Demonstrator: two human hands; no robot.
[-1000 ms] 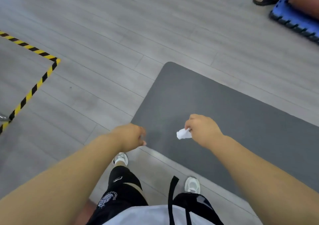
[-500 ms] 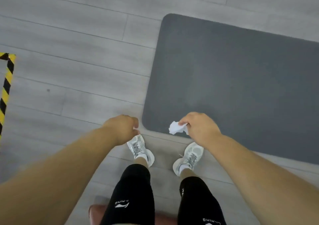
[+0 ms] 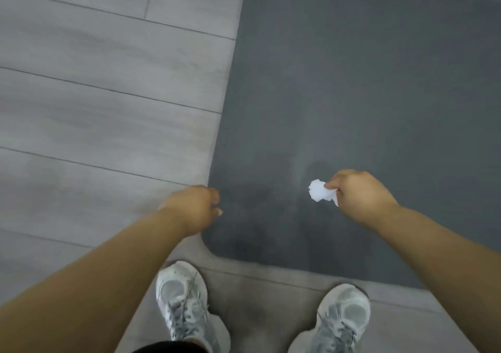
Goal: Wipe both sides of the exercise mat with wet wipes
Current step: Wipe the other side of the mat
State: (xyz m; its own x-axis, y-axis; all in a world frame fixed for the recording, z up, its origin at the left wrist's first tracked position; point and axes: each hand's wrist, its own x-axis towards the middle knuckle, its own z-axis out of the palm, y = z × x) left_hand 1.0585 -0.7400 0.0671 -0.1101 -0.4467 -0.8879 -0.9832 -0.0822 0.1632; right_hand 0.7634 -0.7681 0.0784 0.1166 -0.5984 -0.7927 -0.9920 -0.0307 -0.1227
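Note:
A dark grey exercise mat (image 3: 366,87) lies flat on the floor and fills the upper right of the head view. Its near left corner sits just in front of my feet. My right hand (image 3: 360,193) hovers over the mat's near edge, fingers pinched on a crumpled white wet wipe (image 3: 321,190). My left hand (image 3: 193,208) is at the mat's left edge near that corner, fingers curled shut; whether it touches the mat is unclear. A darker, damp-looking patch shows on the mat between my hands.
Grey wood-look floor planks (image 3: 103,103) spread out to the left of the mat. My two white sneakers, the left one (image 3: 184,304) and the right one (image 3: 341,323), stand on the floor just short of the mat's near edge.
The view has dropped closer to the mat and floor. Both hands now reach further over the mat's near corner; the striped floor tape has left the view.

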